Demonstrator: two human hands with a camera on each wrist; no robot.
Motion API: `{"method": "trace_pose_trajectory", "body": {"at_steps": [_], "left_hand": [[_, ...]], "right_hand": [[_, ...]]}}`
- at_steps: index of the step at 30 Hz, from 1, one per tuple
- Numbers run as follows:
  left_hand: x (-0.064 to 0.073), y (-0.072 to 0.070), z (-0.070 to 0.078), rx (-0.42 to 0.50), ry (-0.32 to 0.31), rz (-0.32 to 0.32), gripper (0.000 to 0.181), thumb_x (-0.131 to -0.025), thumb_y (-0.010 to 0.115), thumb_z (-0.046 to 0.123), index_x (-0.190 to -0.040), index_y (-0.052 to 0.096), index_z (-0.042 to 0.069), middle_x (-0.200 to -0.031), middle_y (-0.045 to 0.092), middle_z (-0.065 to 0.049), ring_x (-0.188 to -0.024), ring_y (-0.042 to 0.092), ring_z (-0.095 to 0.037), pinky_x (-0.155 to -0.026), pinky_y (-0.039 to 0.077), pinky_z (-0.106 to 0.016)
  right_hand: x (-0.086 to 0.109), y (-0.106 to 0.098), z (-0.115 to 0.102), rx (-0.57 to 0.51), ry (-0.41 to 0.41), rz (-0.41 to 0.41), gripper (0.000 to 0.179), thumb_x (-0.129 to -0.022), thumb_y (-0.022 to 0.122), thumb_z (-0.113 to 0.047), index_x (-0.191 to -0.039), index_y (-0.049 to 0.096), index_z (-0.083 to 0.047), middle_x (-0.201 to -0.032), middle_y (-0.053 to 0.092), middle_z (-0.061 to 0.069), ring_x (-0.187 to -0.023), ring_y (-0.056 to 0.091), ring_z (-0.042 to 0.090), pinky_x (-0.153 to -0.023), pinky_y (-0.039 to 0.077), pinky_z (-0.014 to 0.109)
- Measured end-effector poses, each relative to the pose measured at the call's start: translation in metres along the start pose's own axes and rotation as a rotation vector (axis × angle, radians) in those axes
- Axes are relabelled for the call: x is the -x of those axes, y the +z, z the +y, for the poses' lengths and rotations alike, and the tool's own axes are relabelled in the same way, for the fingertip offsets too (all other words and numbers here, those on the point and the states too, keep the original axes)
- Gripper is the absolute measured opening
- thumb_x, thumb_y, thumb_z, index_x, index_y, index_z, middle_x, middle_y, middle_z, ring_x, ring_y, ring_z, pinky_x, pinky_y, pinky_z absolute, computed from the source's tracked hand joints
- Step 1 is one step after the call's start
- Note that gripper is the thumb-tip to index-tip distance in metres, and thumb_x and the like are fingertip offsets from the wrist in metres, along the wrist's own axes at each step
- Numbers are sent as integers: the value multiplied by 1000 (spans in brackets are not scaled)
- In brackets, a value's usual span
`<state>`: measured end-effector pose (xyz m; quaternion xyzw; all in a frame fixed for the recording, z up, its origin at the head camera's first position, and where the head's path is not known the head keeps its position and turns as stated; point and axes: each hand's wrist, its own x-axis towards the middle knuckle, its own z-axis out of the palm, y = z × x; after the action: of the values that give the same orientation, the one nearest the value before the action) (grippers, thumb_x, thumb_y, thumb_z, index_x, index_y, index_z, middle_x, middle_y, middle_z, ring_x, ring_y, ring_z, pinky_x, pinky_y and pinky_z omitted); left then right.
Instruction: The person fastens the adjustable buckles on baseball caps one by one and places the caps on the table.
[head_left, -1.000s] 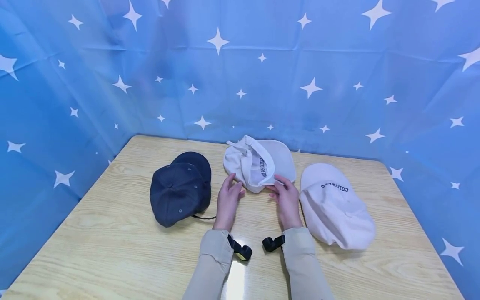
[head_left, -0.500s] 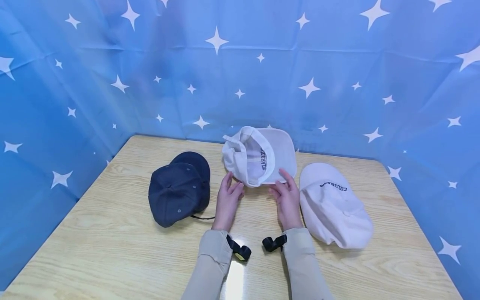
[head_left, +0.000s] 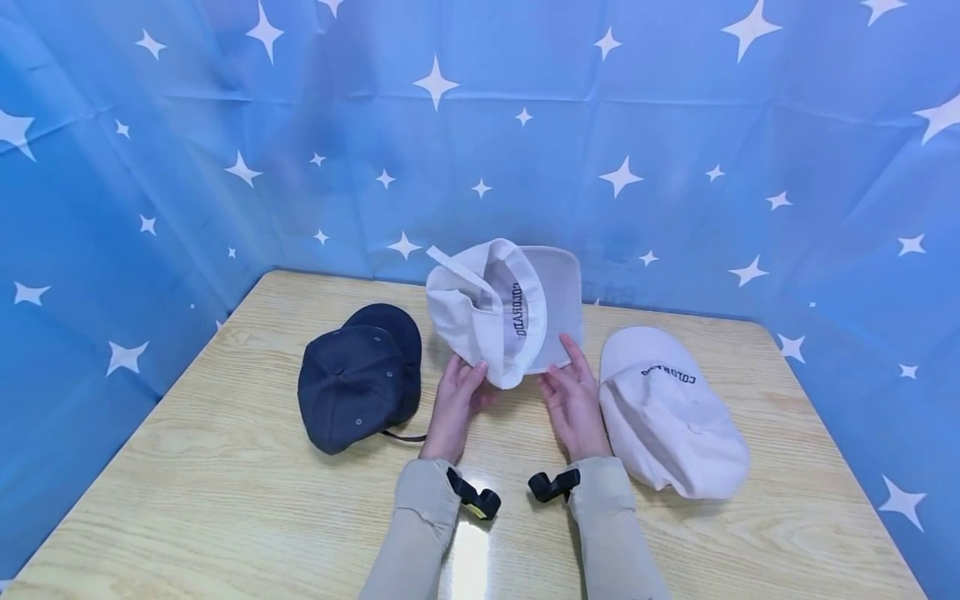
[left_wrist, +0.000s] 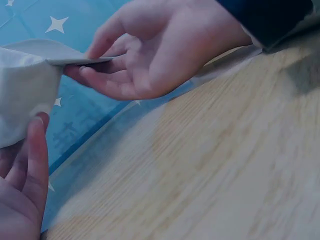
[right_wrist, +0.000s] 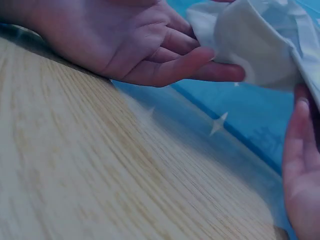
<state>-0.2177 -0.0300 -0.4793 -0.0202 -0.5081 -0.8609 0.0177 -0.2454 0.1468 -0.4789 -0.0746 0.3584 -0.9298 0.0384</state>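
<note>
A white baseball cap (head_left: 457, 321), its open underside and a strap facing me, is held raised at the back of the table between both hands. The left hand (head_left: 453, 408) grips the lower edge of its crown, thumb in front. In the right wrist view, that hand's fingers (right_wrist: 227, 72) touch the crown. My right hand (head_left: 575, 408) holds the brim near its lower edge; the left wrist view shows the brim (left_wrist: 75, 59) pinched between thumb and fingers. Dark lettering shows inside the cap.
A dark navy cap (head_left: 352, 383) lies to the left, with a thin strap trailing beside it. To the right lies another white cap (head_left: 675, 425) with COLORADO on its front. A blue starred cloth (head_left: 480, 142) hangs behind the wooden table (head_left: 225, 500).
The held white cap has risen and tilted, turning more of its inside toward me. The left thumb now lies over the crown's edge. The other two caps stay put.
</note>
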Motion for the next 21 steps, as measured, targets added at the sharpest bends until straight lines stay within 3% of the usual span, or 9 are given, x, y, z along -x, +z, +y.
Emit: {"method": "trace_pose_trajectory", "body": {"at_steps": [4, 9, 14, 18, 21], "left_hand": [[1, 2, -3, 50, 1, -3, 49, -82, 64, 29, -123, 44, 12, -114, 54, -10, -96, 56, -20, -77, 48, -38], [1, 5, -7, -11, 22, 74, 49, -79, 69, 25, -117, 48, 4, -115, 53, -9, -102, 52, -18, -87, 43, -31], [2, 5, -9, -93, 68, 166, 48, -80, 67, 17, -120, 46, 2, -120, 52, -8, -110, 48, -18, -95, 36, -30], [1, 4, -7, -152, 91, 225, 46, -81, 66, 15, -121, 46, 3, -120, 52, -6, -109, 47, -16, -96, 34, -28], [2, 4, -4, -162, 99, 231, 45, -82, 64, 13, -122, 45, 3, -121, 51, -7, -110, 46, -17, -97, 33, -29]], "right_hand": [[2, 2, 1, 131, 95, -78, 60, -89, 42, 9, -140, 26, -18, -113, 48, 7, -82, 56, 13, -73, 47, 24], [3, 7, 3, 291, 177, -141, 59, -88, 44, 8, -139, 29, -19, -106, 54, 8, -82, 56, 14, -72, 47, 26], [4, 11, 4, 339, 183, -116, 56, -88, 45, 7, -137, 32, -17, -114, 47, 9, -85, 54, 14, -76, 47, 29], [3, 12, 5, 358, 169, -85, 52, -90, 45, 3, -138, 30, -12, -133, 32, 12, -109, 46, 19, -92, 40, 32], [2, 10, 6, 361, 123, -17, 48, -91, 45, 0, -137, 31, -8, -138, 26, 15, -123, 33, 25, -100, 31, 36]]}}
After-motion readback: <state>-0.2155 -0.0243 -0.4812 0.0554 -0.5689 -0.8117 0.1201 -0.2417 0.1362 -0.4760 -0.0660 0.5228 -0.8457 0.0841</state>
